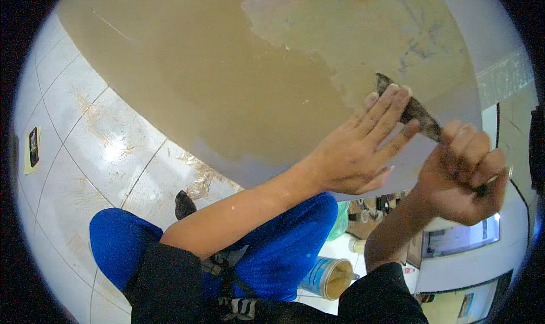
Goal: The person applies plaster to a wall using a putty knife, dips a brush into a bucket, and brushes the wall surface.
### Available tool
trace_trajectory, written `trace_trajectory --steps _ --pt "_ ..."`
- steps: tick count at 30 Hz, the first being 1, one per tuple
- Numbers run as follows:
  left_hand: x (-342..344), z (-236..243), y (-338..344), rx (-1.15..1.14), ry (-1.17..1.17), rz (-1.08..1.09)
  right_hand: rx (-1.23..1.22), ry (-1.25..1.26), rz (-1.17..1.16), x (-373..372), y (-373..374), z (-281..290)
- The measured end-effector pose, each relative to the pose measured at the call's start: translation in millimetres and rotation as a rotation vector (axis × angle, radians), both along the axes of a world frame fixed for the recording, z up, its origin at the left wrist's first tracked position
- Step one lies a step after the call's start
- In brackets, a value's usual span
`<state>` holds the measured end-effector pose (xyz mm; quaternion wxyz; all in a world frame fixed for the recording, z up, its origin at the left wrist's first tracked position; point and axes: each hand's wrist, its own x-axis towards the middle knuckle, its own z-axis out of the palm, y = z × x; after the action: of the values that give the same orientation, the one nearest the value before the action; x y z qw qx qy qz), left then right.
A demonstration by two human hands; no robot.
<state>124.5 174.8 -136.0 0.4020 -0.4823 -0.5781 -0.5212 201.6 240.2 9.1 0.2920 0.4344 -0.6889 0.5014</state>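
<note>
A wall (187,85) coated in smooth tan filler fills the upper view, with a paler, mottled patch at upper right. A dark, thin putty scraper (420,117) lies slanted against it. My right hand (468,173) is closed round the scraper's lower right end, its fingers curled. My left hand (363,139) reaches across from the lower left, fingers stretched out and apart. Its middle fingertips press flat on the scraper's upper part, while the thumb and index finger stand off it. Whitish residue marks the fingertips.
Beside my bent blue-clad knee (284,250) stands a bucket (329,278) with tan paste and a tool handle in it. A green bag (339,222) and assorted small items lie behind. Tan scrapings (198,179) litter the white floor tiles; a phone (33,146) rests at far left.
</note>
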Motion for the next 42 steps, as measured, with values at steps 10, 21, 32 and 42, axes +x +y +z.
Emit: trace_trajectory --steps 10,21,32,42 --pt "-6.2 -37.7 25.4 0.249 -0.066 0.098 0.043 -0.16 0.077 -20.6 -15.5 -19.4" --pt "4.3 17.4 -10.7 0.048 -0.001 -0.062 0.03 -0.003 0.02 2.2 -15.6 10.7" --pt "-9.4 4.9 -8.6 0.172 0.036 0.013 0.037 -0.045 0.08 -14.3 -15.8 22.4" --pt "-4.2 -9.9 -13.4 0.297 -0.124 -0.043 -0.17 -0.059 0.057 -38.9 -50.6 -12.0"
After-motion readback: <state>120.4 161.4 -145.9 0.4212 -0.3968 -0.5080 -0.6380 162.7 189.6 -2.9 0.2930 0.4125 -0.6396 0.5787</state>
